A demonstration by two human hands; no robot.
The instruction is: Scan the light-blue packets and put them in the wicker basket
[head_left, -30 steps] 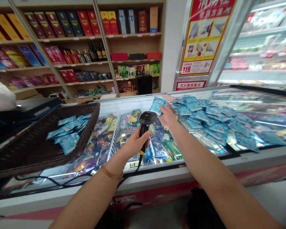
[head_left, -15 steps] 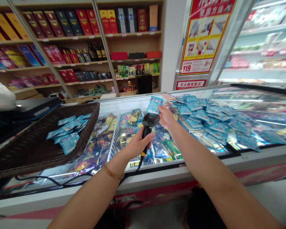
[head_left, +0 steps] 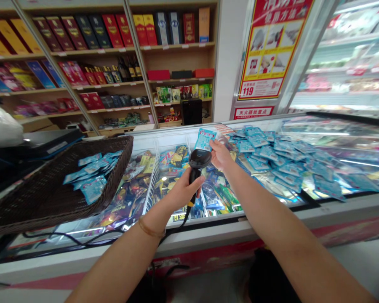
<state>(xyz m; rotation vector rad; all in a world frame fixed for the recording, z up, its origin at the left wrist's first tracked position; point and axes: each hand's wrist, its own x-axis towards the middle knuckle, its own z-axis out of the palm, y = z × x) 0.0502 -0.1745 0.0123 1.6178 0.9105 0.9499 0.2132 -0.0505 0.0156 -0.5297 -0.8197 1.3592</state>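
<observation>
1 blue packet [head_left: 205,139] is sitting pinched by its edge in R hand [head_left: 221,155], just beyond the black scanner [head_left: 199,159] that L hand [head_left: 183,191] is gripping, so a loose pinch is poss. risking a drop, & cable [head_left: 186,219] crossing freezer edge [head_left: 217,232], a snag.

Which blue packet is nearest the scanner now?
The packet in the right hand, just beyond the scanner; the others lie in the basket or on the freezer.

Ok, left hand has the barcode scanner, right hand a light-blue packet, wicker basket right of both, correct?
No, the wicker basket is left of both, not right, per the head view; the left hand has the barcode scanner, the right hand a light-blue packet.
</observation>
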